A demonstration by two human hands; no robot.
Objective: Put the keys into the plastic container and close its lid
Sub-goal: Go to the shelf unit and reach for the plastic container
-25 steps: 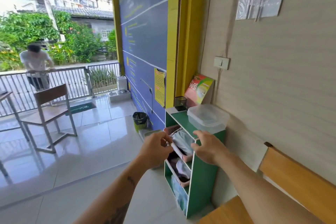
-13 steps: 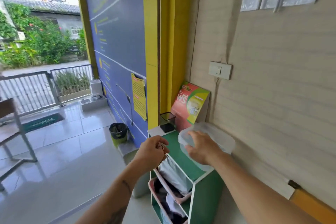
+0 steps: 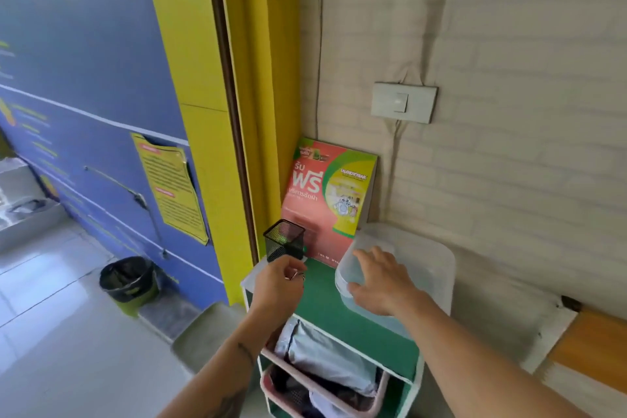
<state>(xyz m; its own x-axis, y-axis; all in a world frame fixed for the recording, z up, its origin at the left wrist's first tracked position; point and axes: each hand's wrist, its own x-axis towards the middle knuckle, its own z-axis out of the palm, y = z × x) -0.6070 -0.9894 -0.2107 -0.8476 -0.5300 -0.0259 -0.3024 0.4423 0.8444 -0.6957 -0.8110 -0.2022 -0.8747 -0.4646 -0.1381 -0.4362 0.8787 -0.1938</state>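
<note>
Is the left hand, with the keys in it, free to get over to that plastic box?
Probably yes: the left hand is near the plastic container, nothing between them, but its lid looks shut under the right hand.
</note>
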